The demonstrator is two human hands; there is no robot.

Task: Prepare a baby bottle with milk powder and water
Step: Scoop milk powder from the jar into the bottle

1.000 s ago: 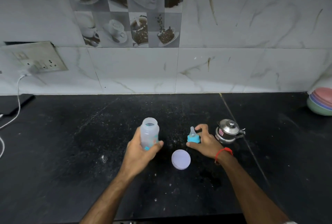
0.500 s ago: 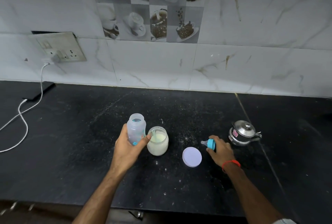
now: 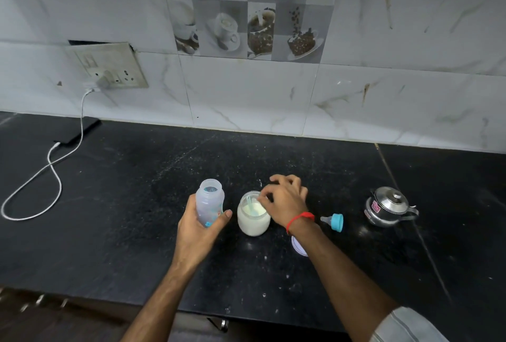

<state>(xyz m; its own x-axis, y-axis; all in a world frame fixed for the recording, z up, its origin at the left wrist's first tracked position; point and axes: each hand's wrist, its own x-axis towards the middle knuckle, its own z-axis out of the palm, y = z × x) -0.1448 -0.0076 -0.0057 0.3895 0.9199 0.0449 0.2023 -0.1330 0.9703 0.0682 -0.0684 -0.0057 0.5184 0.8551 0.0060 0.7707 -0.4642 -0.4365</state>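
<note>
- Left hand (image 3: 201,228), grip wrapped round the open baby bottle (image 3: 210,202), holding it upright just left of the powder jar (image 3: 253,214).
- Right hand (image 3: 284,202) over the jar's mouth, fingertips pinching the top of the pale scoop (image 3: 250,204) that stands in the milk powder.
- Step in hand, by my read: scooping powder for the bottle.
- Next move calls for a level scoop lifted clear and tipped into the bottle's mouth without spilling.
- On the desk (image 3: 123,218): teal nipple cap (image 3: 334,221) lying right of the jar, steel kettle (image 3: 388,206) further right, jar lid (image 3: 298,245) half hidden under the right wrist.
</note>
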